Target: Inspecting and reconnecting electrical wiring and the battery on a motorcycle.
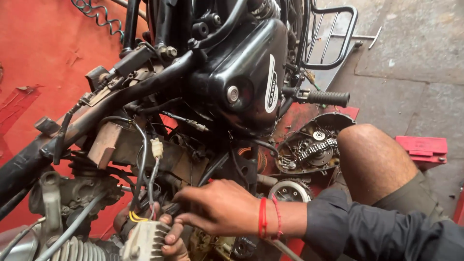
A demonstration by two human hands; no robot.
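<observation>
Two hands work low in the stripped frame of a black motorcycle (159, 79) standing on a red floor (34, 58). At the far left, the finned engine cylinder (79, 251) sits at the bottom edge, with grey hoses rising past it. Just to its right the left hand (169, 239) comes up from below, fingers curled around a small ribbed, pale-grey electrical unit (142, 240) with yellow wires (135, 217) at its top; it seems to be held there so that the wiring stays within reach. Above it a white plastic connector (157, 147) dangles loose on its wires from the frame.

The right hand (222, 205), with red thread bands (263, 217) at the wrist and a dark sleeve behind, reaches in flat from the right, fingers stretched toward the wire bundle beside the unit; whether the fingertips pinch a wire cannot be told, since the cables hide them.

Higher up hangs the glossy black side cover (246, 72). Further right, the open round clutch housing (309, 150) acts as a container: inside lie a chain, gears and springs, exposed with the cover off. A bare knee (372, 162) rests beside it, and a flat red box (423, 147) lies on the grey pavement at the right edge.
</observation>
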